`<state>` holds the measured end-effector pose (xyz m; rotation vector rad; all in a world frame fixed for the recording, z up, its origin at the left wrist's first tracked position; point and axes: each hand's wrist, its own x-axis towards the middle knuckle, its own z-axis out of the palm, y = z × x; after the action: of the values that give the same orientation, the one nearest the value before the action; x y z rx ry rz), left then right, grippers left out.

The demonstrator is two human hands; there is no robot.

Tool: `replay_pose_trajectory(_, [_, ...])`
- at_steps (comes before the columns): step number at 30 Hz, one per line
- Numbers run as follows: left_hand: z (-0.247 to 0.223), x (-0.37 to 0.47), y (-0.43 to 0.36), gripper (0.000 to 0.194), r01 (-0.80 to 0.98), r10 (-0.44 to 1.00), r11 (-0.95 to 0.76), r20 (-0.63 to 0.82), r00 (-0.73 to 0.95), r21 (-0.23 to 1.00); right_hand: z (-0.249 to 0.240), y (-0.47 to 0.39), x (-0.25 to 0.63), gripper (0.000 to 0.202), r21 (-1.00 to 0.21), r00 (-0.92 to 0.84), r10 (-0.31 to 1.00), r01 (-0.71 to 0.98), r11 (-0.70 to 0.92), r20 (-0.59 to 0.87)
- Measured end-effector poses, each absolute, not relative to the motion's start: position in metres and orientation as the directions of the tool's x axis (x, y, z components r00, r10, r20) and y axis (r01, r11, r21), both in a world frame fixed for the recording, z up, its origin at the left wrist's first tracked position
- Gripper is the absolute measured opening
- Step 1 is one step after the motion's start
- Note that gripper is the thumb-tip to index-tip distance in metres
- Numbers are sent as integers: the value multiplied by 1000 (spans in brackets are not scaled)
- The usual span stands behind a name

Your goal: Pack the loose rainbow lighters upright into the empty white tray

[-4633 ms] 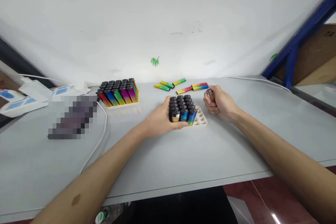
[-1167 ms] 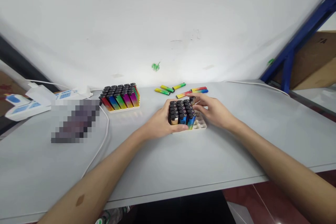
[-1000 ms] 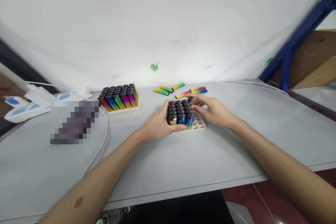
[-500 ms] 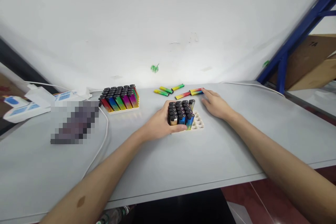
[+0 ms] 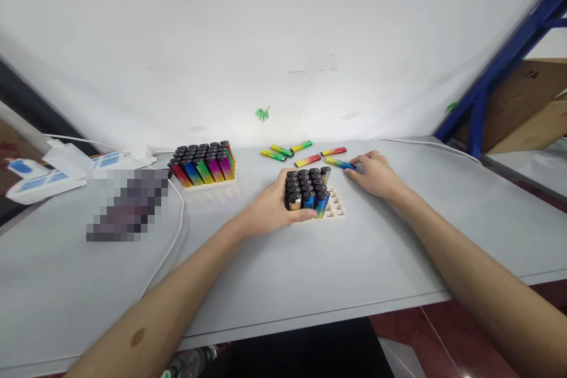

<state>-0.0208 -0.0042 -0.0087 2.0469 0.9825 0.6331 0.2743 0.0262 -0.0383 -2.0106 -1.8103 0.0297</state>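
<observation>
My left hand (image 5: 275, 204) is wrapped round the left side of a group of upright lighters (image 5: 305, 184) with black tops. They stand in a white tray (image 5: 337, 207) whose right-hand holes hold nothing. To the right, my right hand (image 5: 372, 173) pinches the end of a blue and yellow lighter (image 5: 337, 162) lying on the table. Close by lie a red and yellow lighter (image 5: 307, 160) and another red and yellow lighter (image 5: 333, 152). Several green and yellow lighters (image 5: 273, 155) lie farther left, near the wall.
A full tray of colourful lighters (image 5: 204, 165) stands at the left back. Beyond it are a white power strip (image 5: 48, 180) and a blurred dark object (image 5: 130, 205), with a white cable (image 5: 181, 212) running across the table. Cardboard boxes (image 5: 518, 106) sit behind a blue frame (image 5: 478, 121) at right.
My right hand has drawn the blue and yellow lighter toward me, apart from the red and yellow one beside it. My left hand stays at the tray.
</observation>
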Motion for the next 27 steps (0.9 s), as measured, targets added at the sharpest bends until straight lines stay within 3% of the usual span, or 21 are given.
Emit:
replay_pose_trajectory(2, [-9,-21,-4,69,424,810,-401,99,578,812,-33,24,275,36,-417,172,956,907,-60,236])
replay_pose_trajectory(5, [-8,-21,-5,68,430,813,-398,96,574,810,-23,19,272,30,-678,210,959,734,-27,189])
replay_pose_trajectory(7, [-7,-21,-5,68,431,812,-401,95,576,808,-16,15,268,27,-870,217,961,491,47,174])
replay_pose_trajectory(9, [-8,-21,-5,67,423,805,-406,98,584,810,-10,11,263,26,-973,217,964,205,109,154])
replay_pose_trajectory(11, [-8,-21,-4,67,417,802,-411,104,588,811,-5,8,257,26,-994,214,971,4,106,105])
replay_pose_trajectory(13, [-9,-20,-4,67,419,806,-410,107,582,810,-3,5,252,26,-995,191,980,-74,70,54])
replay_pose_trajectory(19, [-8,-19,-5,68,424,809,-400,96,580,813,-7,7,248,30,-993,144,988,-113,-38,-54])
replay_pose_trajectory(27, [-10,-20,-5,66,418,811,-406,110,574,812,-4,1,243,37,-993,65,998,-113,22,15])
